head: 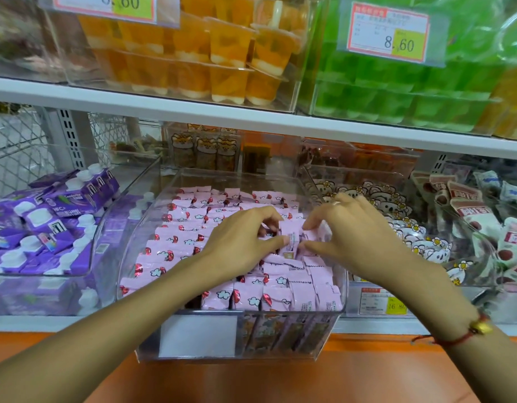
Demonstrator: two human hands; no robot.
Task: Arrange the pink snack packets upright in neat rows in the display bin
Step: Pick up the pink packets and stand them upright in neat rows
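Purple cartons with white caps (47, 216) lay heaped in the clear bin at far left. Centre shelf: clear plastic display bin (343, 286) packed with pink cloud-printed snack packets (176, 251), left rows upright, right side looser. Left hand (240, 242) and right hand (353, 237) met over the bin's middle, fingertips of both pinching one pink packet held label-side up (292, 241). Red string bracelet with gold charm (472, 330) on right wrist. White flower-printed packets (402, 225) filled the next bin right.

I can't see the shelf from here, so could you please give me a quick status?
Left hand and right hand both pinching one pink packet mid-bin. Left rows upright; right side of display bin untidy. Nothing in the way.
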